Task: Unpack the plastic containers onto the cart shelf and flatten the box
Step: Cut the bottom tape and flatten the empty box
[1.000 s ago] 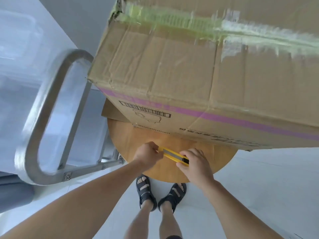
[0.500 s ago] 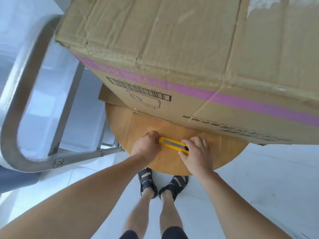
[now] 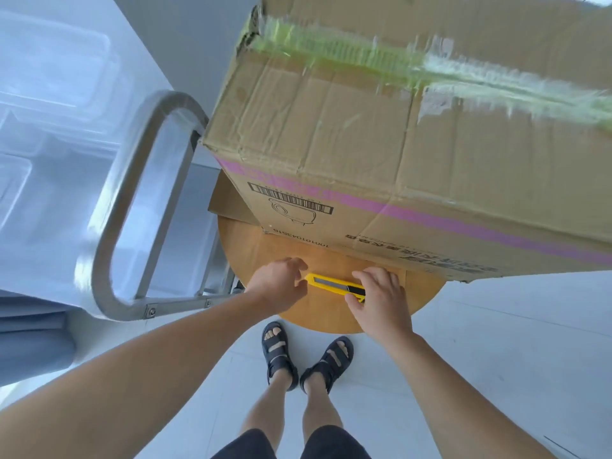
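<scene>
Gripping yellow utility knife (image 3: 331, 283) at lower centre, below taped cardboard box (image 3: 397, 144).
Black end pinched by right hand (image 3: 381, 294); left hand (image 3: 281, 283) loosely open beside tip.

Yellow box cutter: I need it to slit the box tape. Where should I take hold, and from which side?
Probably the black-slider end of the box cutter, from above, pinching across its narrow width: it lies flat on the table, and the right hand pinches there.
</scene>
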A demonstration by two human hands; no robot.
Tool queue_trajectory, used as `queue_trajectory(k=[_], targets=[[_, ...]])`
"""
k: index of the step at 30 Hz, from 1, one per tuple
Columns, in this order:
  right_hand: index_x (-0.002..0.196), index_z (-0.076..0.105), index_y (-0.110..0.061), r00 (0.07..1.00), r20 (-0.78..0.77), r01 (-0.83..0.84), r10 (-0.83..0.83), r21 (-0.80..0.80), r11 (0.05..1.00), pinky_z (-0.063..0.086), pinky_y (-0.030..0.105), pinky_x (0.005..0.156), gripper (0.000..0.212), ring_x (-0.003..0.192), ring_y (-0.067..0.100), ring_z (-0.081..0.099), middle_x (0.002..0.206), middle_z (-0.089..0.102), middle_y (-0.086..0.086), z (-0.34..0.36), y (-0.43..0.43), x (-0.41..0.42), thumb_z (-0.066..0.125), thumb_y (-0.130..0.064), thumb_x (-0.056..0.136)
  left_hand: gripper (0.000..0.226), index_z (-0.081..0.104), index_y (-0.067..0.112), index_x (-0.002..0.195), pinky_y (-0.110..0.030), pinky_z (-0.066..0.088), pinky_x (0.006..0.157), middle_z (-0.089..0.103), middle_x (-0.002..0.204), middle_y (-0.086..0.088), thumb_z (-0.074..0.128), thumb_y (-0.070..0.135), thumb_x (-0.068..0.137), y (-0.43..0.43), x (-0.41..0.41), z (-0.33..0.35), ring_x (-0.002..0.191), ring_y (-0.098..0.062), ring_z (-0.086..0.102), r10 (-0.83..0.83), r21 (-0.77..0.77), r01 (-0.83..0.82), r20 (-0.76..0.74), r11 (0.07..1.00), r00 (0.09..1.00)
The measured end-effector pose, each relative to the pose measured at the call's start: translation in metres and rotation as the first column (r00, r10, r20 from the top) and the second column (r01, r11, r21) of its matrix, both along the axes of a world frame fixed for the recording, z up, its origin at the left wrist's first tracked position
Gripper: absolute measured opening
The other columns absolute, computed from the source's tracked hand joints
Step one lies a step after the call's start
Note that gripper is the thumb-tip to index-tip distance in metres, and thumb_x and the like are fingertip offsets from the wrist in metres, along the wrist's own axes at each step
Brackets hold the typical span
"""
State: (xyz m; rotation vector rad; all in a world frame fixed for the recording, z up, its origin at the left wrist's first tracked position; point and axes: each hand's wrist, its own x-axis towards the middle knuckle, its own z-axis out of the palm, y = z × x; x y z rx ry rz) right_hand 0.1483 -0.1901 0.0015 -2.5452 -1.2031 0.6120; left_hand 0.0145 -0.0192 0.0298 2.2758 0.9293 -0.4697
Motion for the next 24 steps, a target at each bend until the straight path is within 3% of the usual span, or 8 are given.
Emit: queue_trajectory(k=[3,7,10,12,14,16,20,24], targets=[[0.11,0.071,-0.014,1.0,-0.013,0.012,-0.011,0.126,0.992,0.053,0.04,0.082,0.029,0.099,0.029,0.059,0.107,0.065,0.002,0.052,-0.005,0.0,0.076,-0.021,0.082,0.028,0.068,0.02,0.118,-0.028,0.054,0.073,0.07,0.106,0.006,0.053,0.021,0.094,-0.005,0.0,0.056,0.085,-0.017,0.067,-0.145,0.067,0.133,0.241,0.989,0.96],[0.109,0.072,-0.017,0.999,-0.027,0.035,-0.029,0.259,0.965,0.047,0.026,0.083,0.02,0.098,0.016,0.062,0.103,0.068,-0.007,0.129,-0.004,0.0,0.067,-0.022,0.091,0.025,0.073,0.018,0.094,-0.028,0.054,0.053,0.07,0.079,0.007,0.051,0.026,0.086,-0.003,0.002,0.12,0.062,-0.014,0.064,-0.229,0.25,0.09,0.606,0.964,0.762],[0.097,0.071,-0.017,0.997,0.048,0.035,-0.062,0.433,0.901,0.042,0.013,0.074,0.015,0.083,0.008,0.062,0.089,0.067,-0.011,0.181,0.002,0.0,0.061,-0.024,0.09,0.023,0.072,0.017,0.093,-0.029,0.053,0.051,0.068,0.076,0.008,0.053,0.026,0.086,0.013,0.015,0.168,0.063,-0.011,0.063,-0.213,0.284,-0.003,0.725,0.959,0.655],[0.097,0.07,-0.017,0.995,0.071,0.029,-0.075,0.501,0.865,0.045,0.014,0.075,0.021,0.083,0.005,0.061,0.089,0.067,-0.012,0.211,0.009,0.005,0.054,-0.029,0.091,0.022,0.072,0.015,0.095,-0.031,0.053,0.05,0.068,0.075,0.006,0.054,0.024,0.087,0.027,0.025,0.195,0.063,-0.013,0.064,-0.254,0.325,-0.009,0.754,0.946,0.605],[0.103,0.071,-0.017,0.99,0.102,0.027,-0.095,0.531,0.847,0.048,0.02,0.079,0.026,0.09,0.006,0.062,0.094,0.068,-0.011,0.235,0.016,0.012,0.052,-0.032,0.093,0.023,0.072,0.014,0.1,-0.033,0.055,0.054,0.07,0.079,0.004,0.055,0.024,0.089,0.041,0.035,0.221,0.068,-0.015,0.065,-0.298,0.367,0.011,0.738,0.93,0.606],[0.112,0.07,-0.017,0.987,0.108,0.05,-0.122,0.513,0.857,0.049,0.024,0.08,0.027,0.095,0.008,0.062,0.102,0.066,-0.01,0.252,0.019,0.022,0.056,-0.032,0.095,0.028,0.069,0.015,0.113,-0.033,0.056,0.064,0.071,0.097,0.002,0.055,0.025,0.092,0.052,0.046,0.241,0.081,-0.017,0.065,-0.324,0.398,0.054,0.652,0.916,0.686],[0.132,0.058,-0.021,0.989,0.07,0.099,-0.133,0.364,0.926,0.04,0.024,0.087,0.038,0.106,0.007,0.052,0.126,0.053,-0.009,0.27,0.022,0.05,0.056,-0.036,0.098,0.043,0.053,0.021,0.138,-0.032,0.05,0.089,0.055,0.134,0.002,0.052,0.033,0.096,0.069,0.072,0.261,0.116,-0.017,0.055,-0.359,0.404,0.191,0.393,0.895,0.847],[0.145,0.041,-0.024,0.992,0.042,0.11,-0.12,0.198,0.974,0.041,0.034,0.101,0.053,0.13,0.014,0.042,0.145,0.039,-0.008,0.278,0.026,0.09,0.05,-0.047,0.098,0.056,0.04,0.022,0.147,-0.041,0.041,0.108,0.044,0.148,-0.002,0.051,0.039,0.095,0.073,0.104,0.265,0.135,-0.023,0.039,-0.385,0.436,0.285,0.158,0.853,0.909]])
